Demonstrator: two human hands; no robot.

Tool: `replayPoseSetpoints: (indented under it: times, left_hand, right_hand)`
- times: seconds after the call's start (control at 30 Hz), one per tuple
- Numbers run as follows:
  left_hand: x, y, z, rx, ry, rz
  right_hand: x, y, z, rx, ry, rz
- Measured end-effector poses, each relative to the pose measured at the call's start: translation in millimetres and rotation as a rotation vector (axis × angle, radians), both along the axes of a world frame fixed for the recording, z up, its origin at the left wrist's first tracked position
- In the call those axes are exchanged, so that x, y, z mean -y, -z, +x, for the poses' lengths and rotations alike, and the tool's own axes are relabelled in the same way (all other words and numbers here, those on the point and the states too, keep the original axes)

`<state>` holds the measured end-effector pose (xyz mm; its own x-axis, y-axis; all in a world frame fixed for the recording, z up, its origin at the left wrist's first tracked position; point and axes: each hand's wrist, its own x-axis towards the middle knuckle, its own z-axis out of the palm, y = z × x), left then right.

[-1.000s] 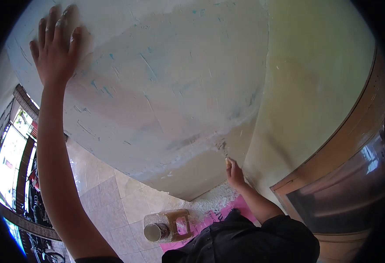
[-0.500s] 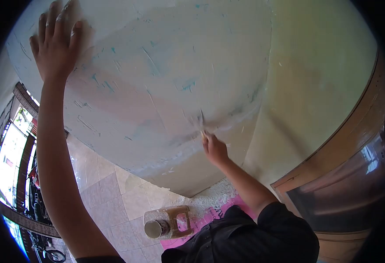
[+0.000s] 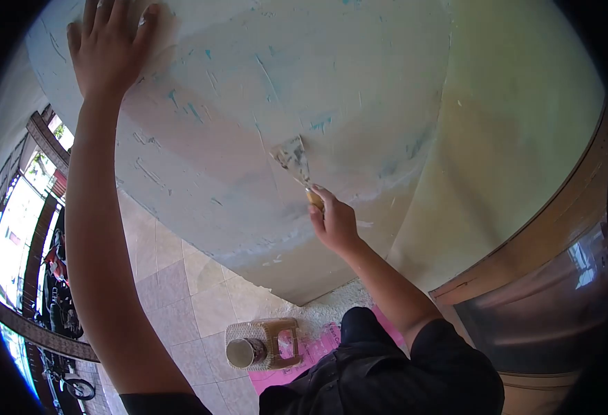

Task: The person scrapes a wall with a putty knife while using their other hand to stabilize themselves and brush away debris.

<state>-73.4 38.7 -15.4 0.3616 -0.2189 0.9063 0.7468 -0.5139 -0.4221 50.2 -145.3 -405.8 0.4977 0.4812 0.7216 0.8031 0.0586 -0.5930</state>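
Observation:
My left hand lies flat with fingers spread on the upper left of the scuffed, patchy wall. The fingertips run past the top edge of the view. My right hand is closed round the yellowish handle of a putty knife. Its wide blade, smeared with grey-white material, is at the wall's lower middle, pointing up and left. Blue-green marks and scratches show around and above the blade. A pale band of filler crosses the wall below it.
On the floor stands a woven-pattern stool with a round tin on it. White debris lies beside a pink sheet. A yellowish wall and a brown-framed panel are on the right. Motorbikes show at the left.
My right hand and the putty knife have moved up and left across the wall, and the blade now shows broadly. My left hand stays on the wall while the view has shifted slightly.

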Motion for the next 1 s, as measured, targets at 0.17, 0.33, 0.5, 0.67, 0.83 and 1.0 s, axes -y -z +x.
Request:
replayPoseSetpoints:
  times: [0.17,0.33,0.5,0.67,0.83,1.0]
  left_hand:
    - [-4.0,-1.2,1.4,0.015,-0.046,0.006]
    - [-4.6,-0.2,1.5,0.025,-0.01,0.018]
    - [4.4,0.1,-1.1,0.004,-0.05,-0.07]
    - [-25.8,-6.6,0.3,0.014,0.069,0.096]
    - [-35.1,-8.1,3.2,0.047,0.181,0.259]
    - [-35.1,-7.8,2.9,0.049,0.139,0.277]
  right_hand:
    - [-10.9,85.7,-4.6,0.044,0.11,-0.393]
    - [44.7,166.9,-35.0,-0.088,-0.013,-0.313]
    - [29.6,83.1,14.1,-0.099,0.056,-0.134]
    - [-1.0,-21.1,50.8,0.113,0.166,0.277]
    - [3.4,84.3,51.7,0.049,0.228,-0.15]
    - [59.4,162.9,20.8,-0.106,0.129,-0.221]
